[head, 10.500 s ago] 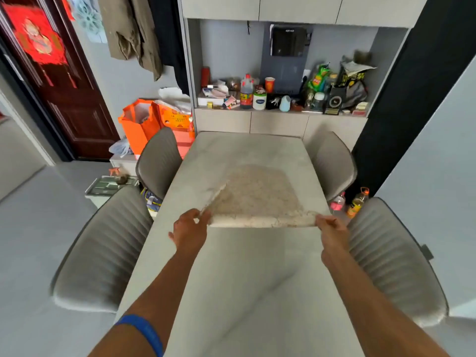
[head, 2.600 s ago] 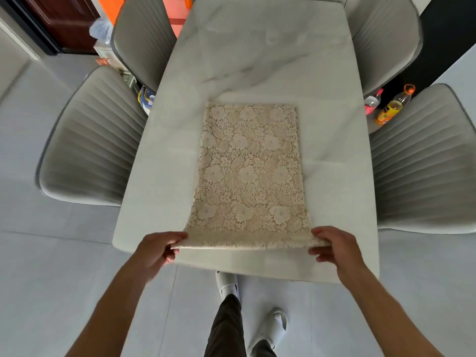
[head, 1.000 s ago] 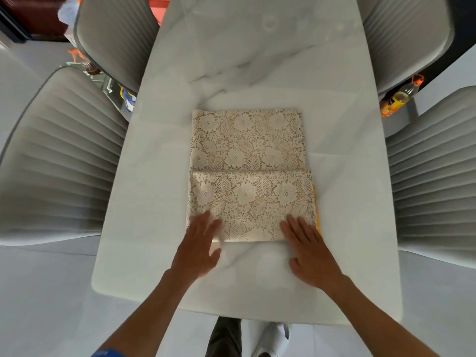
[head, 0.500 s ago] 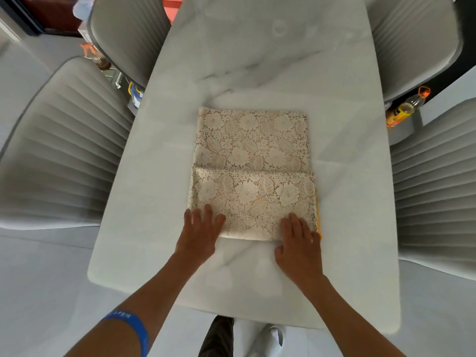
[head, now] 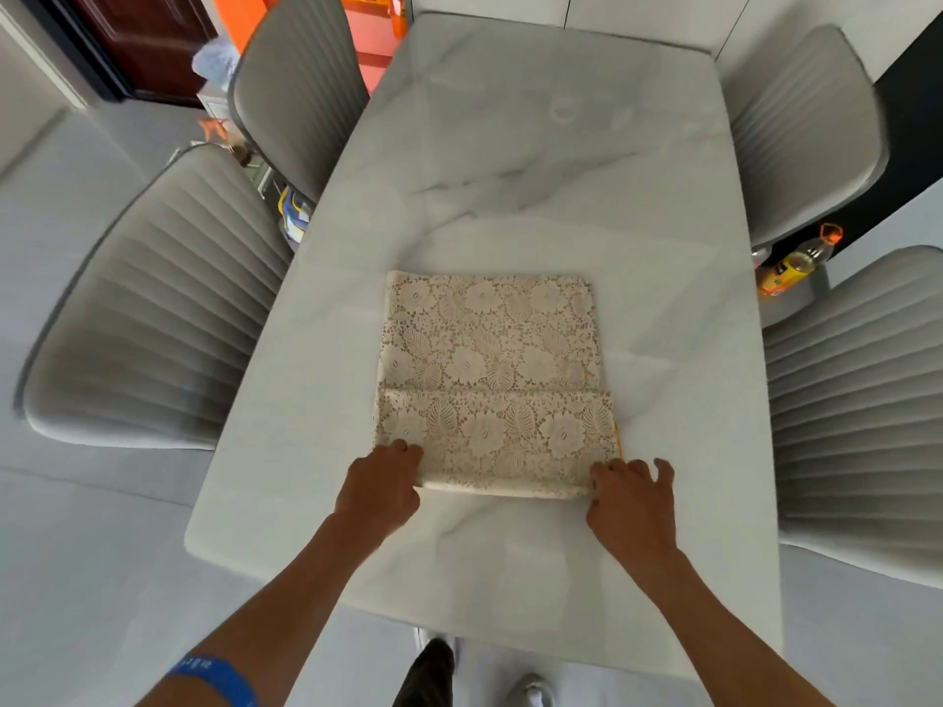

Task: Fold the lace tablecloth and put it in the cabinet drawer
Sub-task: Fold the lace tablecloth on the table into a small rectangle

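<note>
Near the table's (head: 510, 579) front edge, our left hand (head: 380, 484) and right hand (head: 630, 497) each pinched a near corner of the lace tablecloth (head: 492, 380), probably ready to fold it away again.

Openwork cloth on polished stone-look desk

The cream lace tablecloth (head: 492, 369) is matt cloth with a raised flower-and-leaf pattern full of small holes, its near edge a soft rolled fold. The white grey-veined desk (head: 536, 160) looks like marble, smooth and glossy with faint reflections. The grey ribbed chairs (head: 153, 318) look padded and matt. The yellow bottle (head: 796, 262) at right looks like clear shiny plastic.
</note>
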